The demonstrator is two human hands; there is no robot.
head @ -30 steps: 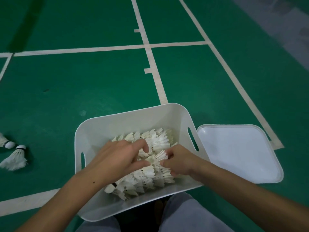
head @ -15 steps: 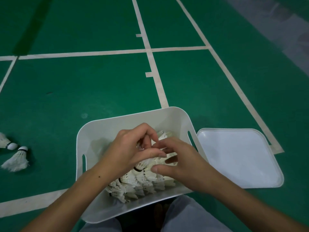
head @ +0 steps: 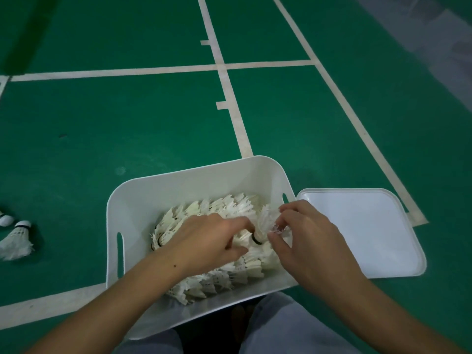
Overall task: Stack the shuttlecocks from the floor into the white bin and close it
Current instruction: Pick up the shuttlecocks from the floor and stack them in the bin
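Observation:
The white bin (head: 178, 190) sits on the green floor in front of my knees, holding several rows of stacked white shuttlecocks (head: 219, 279). My left hand (head: 207, 241) lies on the stacks, fingers pressing at the cork end of one shuttlecock (head: 264, 222). My right hand (head: 304, 233) pinches that shuttlecock's feather skirt near the bin's right wall. The flat white lid (head: 370, 231) rests on the floor to the right of the bin. Two loose shuttlecocks (head: 15, 241) lie on the floor at the far left.
White court lines (head: 229, 98) cross the green floor beyond the bin, and another line (head: 51, 302) runs under its near left corner. My grey-trousered knees (head: 281, 328) are at the bottom edge.
Both hands came down from a raised position over the bin and shifted right. A shuttlecock now shows between them, near the bin's right wall.

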